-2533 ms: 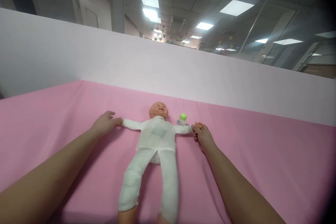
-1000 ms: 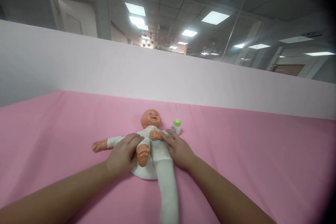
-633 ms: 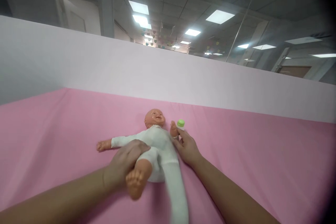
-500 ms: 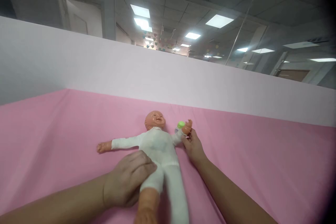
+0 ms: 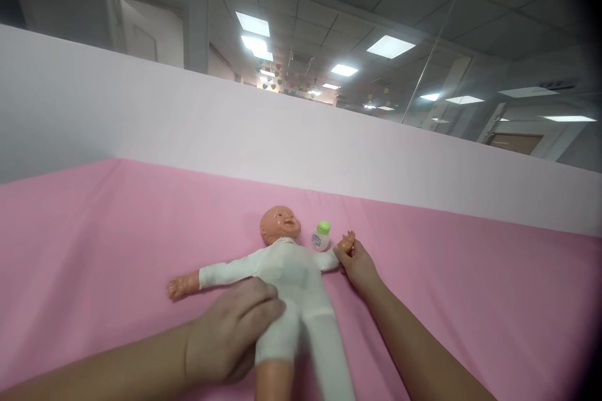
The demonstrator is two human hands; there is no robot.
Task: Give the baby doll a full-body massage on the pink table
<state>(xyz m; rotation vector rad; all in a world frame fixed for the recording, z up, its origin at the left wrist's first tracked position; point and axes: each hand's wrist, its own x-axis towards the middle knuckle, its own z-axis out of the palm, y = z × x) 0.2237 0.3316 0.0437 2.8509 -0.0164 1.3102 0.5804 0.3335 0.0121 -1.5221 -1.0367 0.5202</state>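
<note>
A baby doll (image 5: 294, 276) with a bald head and a white cloth body lies on its back on the pink sheet (image 5: 103, 238). My left hand (image 5: 235, 326) is closed around the top of the doll's leg at the left, with the fingertips partly hidden beneath. Thumb and fingers of my right hand (image 5: 360, 266) pinch the doll's arm at the wrist, on the right. Between the doll's head and that arm stands a small white bottle (image 5: 320, 240) with a green cap. The doll's other arm stretches out to the left. Its lower legs run out of view.
A white wall panel (image 5: 244, 138) borders the pink surface at the back. Above it is a glass partition with lit ceiling panels (image 5: 390, 47) behind, and a doorway (image 5: 148, 31) is at the left.
My right hand has drawn the doll's arm right and down, away from the bottle, which now shows more fully. My left hand keeps its grip on the leg, and the doll sits slightly lower in view.
</note>
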